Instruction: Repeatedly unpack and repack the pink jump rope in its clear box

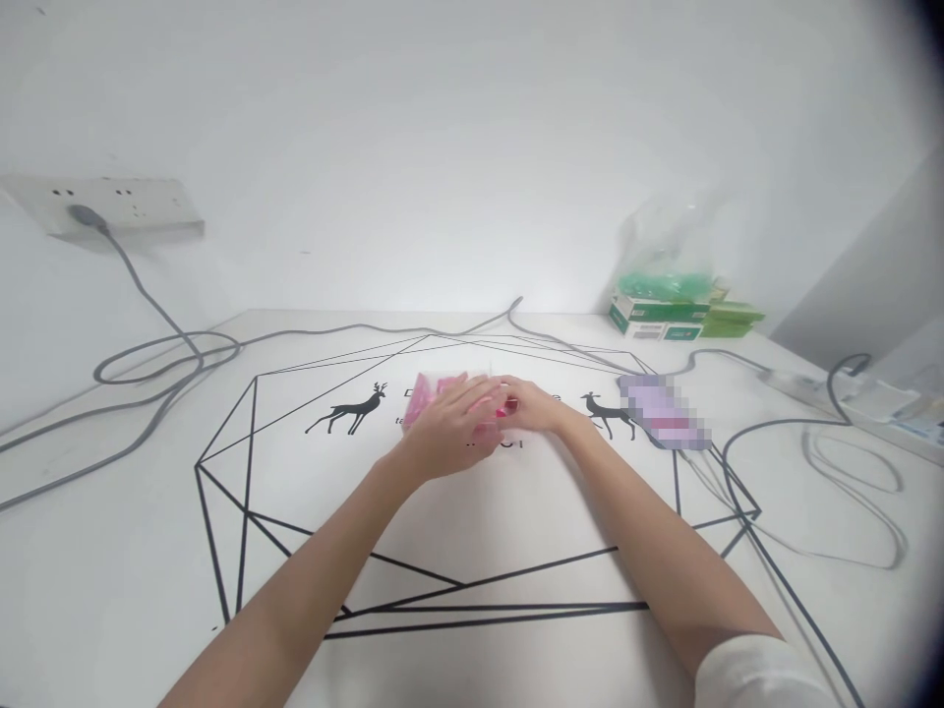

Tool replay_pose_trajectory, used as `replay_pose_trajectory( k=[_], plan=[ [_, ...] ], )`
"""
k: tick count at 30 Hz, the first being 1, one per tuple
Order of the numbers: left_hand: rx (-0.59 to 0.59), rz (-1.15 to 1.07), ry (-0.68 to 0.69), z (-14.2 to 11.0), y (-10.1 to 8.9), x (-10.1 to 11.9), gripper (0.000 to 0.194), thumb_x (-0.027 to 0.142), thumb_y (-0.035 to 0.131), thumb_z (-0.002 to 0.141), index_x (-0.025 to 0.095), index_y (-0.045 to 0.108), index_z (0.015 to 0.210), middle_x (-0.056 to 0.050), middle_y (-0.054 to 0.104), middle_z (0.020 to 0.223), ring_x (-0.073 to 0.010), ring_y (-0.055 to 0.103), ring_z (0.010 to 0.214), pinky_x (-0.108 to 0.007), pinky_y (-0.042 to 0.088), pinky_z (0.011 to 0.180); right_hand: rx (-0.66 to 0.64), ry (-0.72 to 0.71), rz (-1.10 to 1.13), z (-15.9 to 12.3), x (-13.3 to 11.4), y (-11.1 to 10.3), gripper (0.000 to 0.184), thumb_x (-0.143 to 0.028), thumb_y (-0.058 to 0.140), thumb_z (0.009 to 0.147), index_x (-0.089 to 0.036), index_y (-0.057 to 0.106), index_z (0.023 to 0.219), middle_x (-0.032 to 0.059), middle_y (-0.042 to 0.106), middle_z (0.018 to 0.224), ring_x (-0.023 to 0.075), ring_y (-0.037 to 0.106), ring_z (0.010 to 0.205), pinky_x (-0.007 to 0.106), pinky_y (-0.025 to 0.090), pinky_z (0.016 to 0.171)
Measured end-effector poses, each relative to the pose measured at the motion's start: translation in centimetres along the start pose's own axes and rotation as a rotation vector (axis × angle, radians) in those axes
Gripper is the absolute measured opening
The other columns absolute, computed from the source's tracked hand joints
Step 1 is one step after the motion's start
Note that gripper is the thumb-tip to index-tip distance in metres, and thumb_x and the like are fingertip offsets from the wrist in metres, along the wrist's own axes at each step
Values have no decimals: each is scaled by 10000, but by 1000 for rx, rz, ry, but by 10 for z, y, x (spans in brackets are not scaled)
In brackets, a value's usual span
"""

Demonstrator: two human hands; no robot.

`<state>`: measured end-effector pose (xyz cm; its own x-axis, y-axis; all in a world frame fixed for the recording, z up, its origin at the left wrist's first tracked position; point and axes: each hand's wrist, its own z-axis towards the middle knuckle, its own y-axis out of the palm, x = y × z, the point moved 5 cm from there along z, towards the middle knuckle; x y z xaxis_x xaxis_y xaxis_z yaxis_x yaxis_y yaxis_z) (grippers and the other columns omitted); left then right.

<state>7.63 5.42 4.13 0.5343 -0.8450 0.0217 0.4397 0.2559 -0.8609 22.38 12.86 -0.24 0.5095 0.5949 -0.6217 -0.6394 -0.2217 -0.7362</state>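
A small pink package with a clear, shiny wrapping [419, 395] lies on the table among the printed lettering; its exact kind is hard to make out under my hands. Across its top and near side lies my left hand [461, 425], fingers together and curved over it. My right hand [529, 403] grips its right end, with the fingertips partly behind the left hand. Bright pink shows between the two hands. Both forearms reach in from the near edge.
A phone with a blurred screen [664, 413] lies right of my hands. Green-and-white boxes [656, 315] under a plastic bag [668, 246] stand at the back right. Grey cables [361, 327] cross the table [487, 521]. A wall socket [133, 202] is at left, a power strip [877, 408] at right.
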Motion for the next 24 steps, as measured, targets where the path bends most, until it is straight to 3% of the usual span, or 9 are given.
replay_pose_trajectory(
  k=[2,6,11,14,18,24],
  plan=[
    [19,-14,56,-5,3,17,333,282,477,965,217,586,1273,-90,614,1353,-238,506,1334,-451,413,1141,-4,10,-6,1,3,0,266,-329,747,772,-275,748,1032,57,611,1277,228,630,1034,348,516,843],
    [-38,8,147,-12,22,44,298,223,470,942,202,625,1195,-101,648,1280,-258,552,1276,-461,465,1093,-1,10,-17,0,5,-1,226,-239,698,784,-272,751,1002,56,601,1324,258,615,1131,378,505,920],
    [-27,48,122,-9,32,49,276,199,426,951,193,633,1133,-105,644,1262,-256,569,1249,-448,485,1064,-35,31,-11,-1,5,-2,246,-219,670,783,-264,755,1010,55,572,1380,258,601,1168,385,502,941],
    [-63,65,144,-4,30,49,268,204,404,962,183,641,1086,-105,674,1129,-247,611,1152,-421,521,989,-41,3,2,-1,4,-2,228,-191,639,792,-262,758,973,37,589,1362,241,601,1159,360,507,919],
    [-203,137,166,4,32,52,289,250,399,984,156,672,969,-92,672,899,-227,659,904,-365,547,817,-32,6,26,-2,3,-2,215,-200,662,793,-258,756,977,40,612,1320,231,629,1086,342,526,861],
    [-443,328,40,9,56,68,260,177,490,932,62,715,995,-202,701,967,-303,659,924,-447,477,867,-14,49,26,-3,7,0,240,-263,761,753,-252,755,992,60,590,1324,243,622,1079,345,527,851]
  ],
)
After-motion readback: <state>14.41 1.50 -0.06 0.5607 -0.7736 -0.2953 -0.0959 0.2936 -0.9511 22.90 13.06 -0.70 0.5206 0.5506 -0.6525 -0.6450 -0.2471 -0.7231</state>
